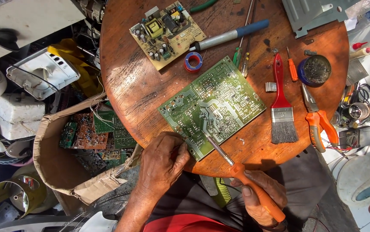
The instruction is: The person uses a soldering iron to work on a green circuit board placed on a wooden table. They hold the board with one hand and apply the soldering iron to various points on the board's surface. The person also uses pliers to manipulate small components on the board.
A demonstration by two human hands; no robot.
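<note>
A: What is nearest the wearer?

B: Two bare hands at the near edge of a round wooden table (125,86). The right hand (260,195) has its fingers wrapped around the orange handle of a soldering iron (245,180), whose metal tip rests on a green circuit board (213,105). The left hand (163,163) touches the board's near corner, fingers curled and pinched together; what they pinch is too small to tell.

A: And where is the board?

B: Flat on the table, solder side up, just beyond both hands.

A: Farther out?

B: To the right lie a red-handled brush (281,107) and orange pliers (318,122). Beyond the board sit a small solder spool (193,61), a second board (167,32) with components facing up, and a grey-and-blue tool (230,35).
</note>
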